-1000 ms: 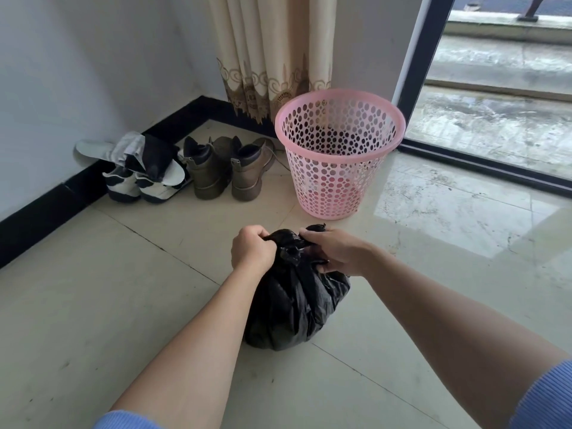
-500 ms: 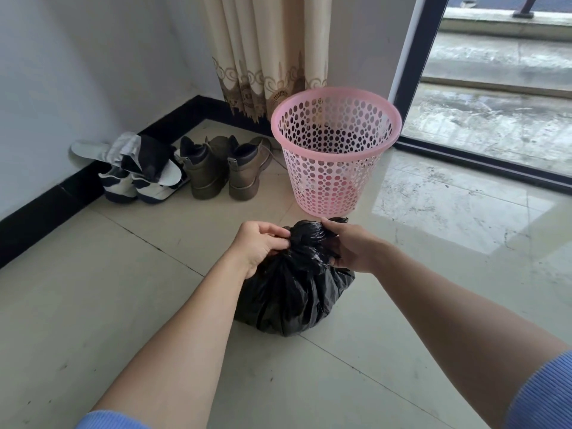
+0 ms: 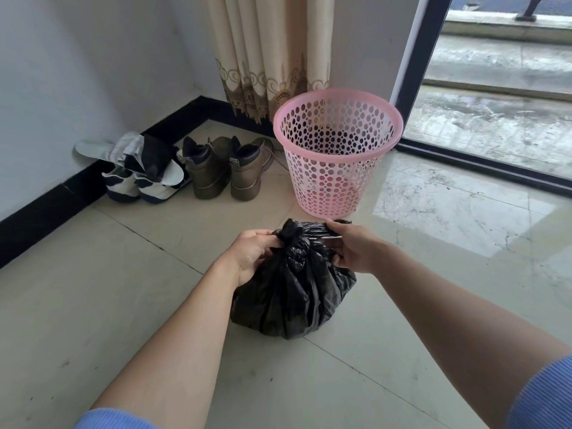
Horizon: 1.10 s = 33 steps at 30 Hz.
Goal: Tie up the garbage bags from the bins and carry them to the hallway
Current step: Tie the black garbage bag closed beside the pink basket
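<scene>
A black garbage bag sits full on the tiled floor just in front of a pink perforated bin. Its top is gathered into a knot between my hands. My left hand pinches one end of the bag's top at the knot. My right hand grips the other end, a stretched strip of black plastic, on the right side of the knot. The pink bin stands upright behind the bag with no liner in it.
A pair of brown boots and white-and-navy sneakers with insoles lie along the black baseboard at the left wall. A beige curtain hangs behind the bin. A dark-framed glass door is at the right.
Both hands have shifted on the bag's top, from fists pulled apart at the knot to pinching its two ends. The bag has stayed on the floor.
</scene>
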### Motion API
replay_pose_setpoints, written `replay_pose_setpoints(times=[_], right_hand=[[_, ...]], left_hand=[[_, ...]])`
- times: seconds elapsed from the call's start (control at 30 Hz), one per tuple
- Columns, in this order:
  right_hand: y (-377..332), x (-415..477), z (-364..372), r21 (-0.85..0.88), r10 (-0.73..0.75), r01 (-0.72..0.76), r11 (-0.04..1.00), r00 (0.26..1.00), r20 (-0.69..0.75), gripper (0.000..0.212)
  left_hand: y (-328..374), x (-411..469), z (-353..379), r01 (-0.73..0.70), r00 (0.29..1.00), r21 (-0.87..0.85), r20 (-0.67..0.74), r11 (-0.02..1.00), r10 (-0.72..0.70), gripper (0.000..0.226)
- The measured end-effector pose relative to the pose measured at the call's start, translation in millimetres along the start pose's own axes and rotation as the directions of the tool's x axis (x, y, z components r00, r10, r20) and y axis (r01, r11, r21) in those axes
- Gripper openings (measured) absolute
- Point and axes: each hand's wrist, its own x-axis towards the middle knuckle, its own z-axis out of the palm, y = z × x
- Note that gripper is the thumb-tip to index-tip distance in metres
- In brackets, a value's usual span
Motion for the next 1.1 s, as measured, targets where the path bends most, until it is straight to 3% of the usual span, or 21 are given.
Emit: replay_pose_setpoints(times=[0.07, 0.13, 0.33, 0.5, 0.63, 0.73, 0.8, 0.83, 0.9, 0.93, 0.97, 1.0, 1.03, 1.07, 1.1], right_hand=[[0, 2, -4, 0.032, 0.008, -0.007, 0.999, 0.999, -0.048, 0.021], [1, 4, -7, 0.049, 0.021, -0.018, 0.999, 0.997, -0.071, 0.022], [-1, 1, -9, 0.082, -0.007, 0.019, 0.996, 0.99, -0.142, 0.024], [-15, -5, -9, 0.095, -0.065, 0.087, 0.992, 0.974, -0.218, 0.02], [-14, 4, -14, 0.295, -0.053, 0.145, 0.945, 0.953, -0.299, 0.018], [-5, 12, -18, 0.386, -0.036, 0.121, 0.915, 0.975, -0.221, 0.019], [-14, 3, -16, 0.314, -0.08, 0.129, 0.941, 0.983, -0.163, 0.014], [-20, -1, -14, 0.2, -0.121, 0.149, 0.968, 0.982, -0.143, 0.011], [-33, -9, -4, -0.245, -0.207, 0.183, 0.952, 0.975, -0.076, 0.029], [-40, -15, 2, -0.511, -0.233, 0.181, 0.84, 0.972, -0.04, 0.039], [-45, -22, 9, -0.744, -0.245, 0.157, 0.65, 0.969, -0.009, 0.045], [-48, -27, 15, -0.919, -0.271, 0.116, 0.378, 0.963, 0.01, 0.046], [-51, -31, 21, -0.997, -0.326, 0.045, 0.06, 0.945, 0.023, 0.041], [-52, -35, 29, -0.982, -0.392, -0.018, -0.188, 0.918, 0.058, 0.033], [-50, -35, 35, -0.949, -0.441, -0.038, -0.312, 0.891, 0.109, 0.033]], left_hand=[[0, -3, -2, 0.027, 0.989, 0.031, 0.147, 0.999, -0.031, 0.011], [-1, -2, -1, 0.033, 0.983, 0.086, 0.177, 0.996, -0.048, 0.007], [1, 3, -3, -0.015, 0.993, 0.32, -0.106, 0.947, 0.052, 0.027], [6, 3, -13, -0.019, 0.992, 0.383, -0.111, 0.923, 0.067, 0.026], [-13, 11, -29, 0.043, 0.979, 0.416, -0.197, 0.909, 0.044, 0.026], [-29, 16, -27, 0.069, 0.98, 0.404, -0.196, 0.912, 0.013, 0.02], [-25, 14, -26, 0.051, 0.984, 0.269, -0.181, 0.962, -0.002, 0.015], [-22, 14, -28, 0.047, 0.98, 0.204, -0.2, 0.978, -0.005, 0.017], [-17, 18, -33, 0.031, 0.949, 0.161, -0.313, 0.986, 0.022, 0.016], [-15, 20, -35, 0.024, 0.922, 0.17, -0.384, 0.985, 0.043, 0.012], [-13, 22, -36, 0.019, 0.895, 0.182, -0.441, 0.983, 0.064, 0.009], [-11, 25, -36, 0.014, 0.876, 0.194, -0.475, 0.981, 0.082, 0.007], [-8, 26, -35, 0.007, 0.865, 0.206, -0.492, 0.979, 0.097, 0.006], [-8, 30, -35, 0.005, 0.858, 0.214, -0.503, 0.977, 0.106, 0.006], [-8, 33, -36, 0.008, 0.85, 0.213, -0.516, 0.977, 0.106, 0.006]])
